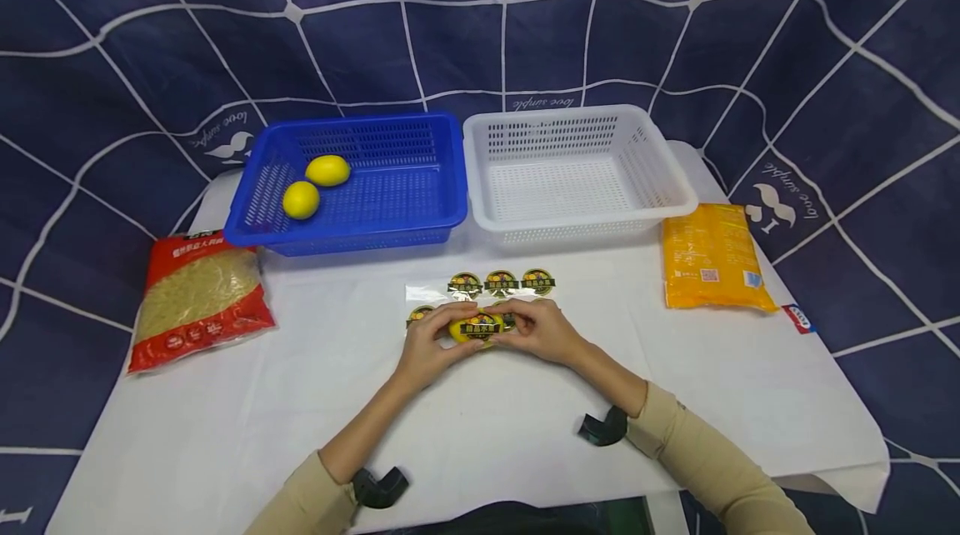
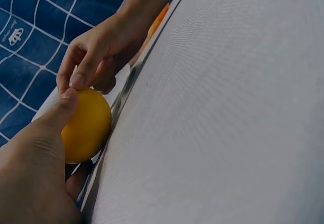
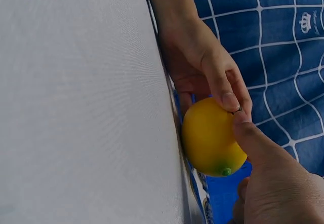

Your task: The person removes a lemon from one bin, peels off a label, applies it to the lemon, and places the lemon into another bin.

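Observation:
A yellow lemon (image 1: 468, 330) rests on the white table, held from both sides by my two hands. A dark round sticker (image 1: 482, 326) lies across its top. My left hand (image 1: 429, 346) grips the lemon from the left, thumb on the peel (image 2: 88, 125). From the right, my right hand (image 1: 542, 329) curls its fingers round it, thumb tip pressing the lemon (image 3: 210, 138) where the left hand's fingers (image 3: 225, 89) meet it. Just beyond the hands lies a clear sticker sheet (image 1: 498, 282) with several more round stickers.
A blue basket (image 1: 420, 214) at the back left holds two lemons (image 1: 301, 199) (image 1: 327, 170). Beside it stands a white basket (image 1: 678, 193) with nothing in it. A red bag (image 1: 198, 297) lies at the left, an orange bag (image 1: 712, 256) at the right.

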`<state>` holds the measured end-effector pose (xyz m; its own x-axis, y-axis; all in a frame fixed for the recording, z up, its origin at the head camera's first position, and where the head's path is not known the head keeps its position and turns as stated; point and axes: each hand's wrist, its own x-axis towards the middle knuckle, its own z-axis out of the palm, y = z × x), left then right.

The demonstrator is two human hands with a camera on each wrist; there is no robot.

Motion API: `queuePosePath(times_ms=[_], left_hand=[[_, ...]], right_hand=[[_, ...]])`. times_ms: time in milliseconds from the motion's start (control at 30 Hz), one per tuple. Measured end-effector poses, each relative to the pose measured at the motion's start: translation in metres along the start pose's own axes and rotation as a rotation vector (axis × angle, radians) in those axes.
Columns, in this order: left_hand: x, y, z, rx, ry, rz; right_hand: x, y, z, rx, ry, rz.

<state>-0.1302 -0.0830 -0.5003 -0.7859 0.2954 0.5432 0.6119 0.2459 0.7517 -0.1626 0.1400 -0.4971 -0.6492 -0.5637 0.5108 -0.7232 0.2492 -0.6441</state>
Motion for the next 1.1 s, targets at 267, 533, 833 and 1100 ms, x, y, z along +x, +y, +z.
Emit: queuePosePath(times_ms=[267, 533, 833, 1100], left_hand=[[0.007, 0.022, -0.009, -0.093, -0.041, -0.029], [0.007, 0.021, -0.012, -0.113, -0.108, -0.088], [0.004, 0.024, -0.01, -0.063, -0.094, -0.094], [0.003, 0.023, -0.01, -0.086, -0.078, -0.099]], right_hand=[[0.002, -0.002, 0.003, -0.038, 0.012, -0.014], [0.003, -0.004, -0.003, -0.026, -0.028, 0.031], [0.018, -0.027, -0.047, 0.06, 0.344, 0.202], [0.023, -0.042, -0.088, -0.033, 0.742, 0.605]])
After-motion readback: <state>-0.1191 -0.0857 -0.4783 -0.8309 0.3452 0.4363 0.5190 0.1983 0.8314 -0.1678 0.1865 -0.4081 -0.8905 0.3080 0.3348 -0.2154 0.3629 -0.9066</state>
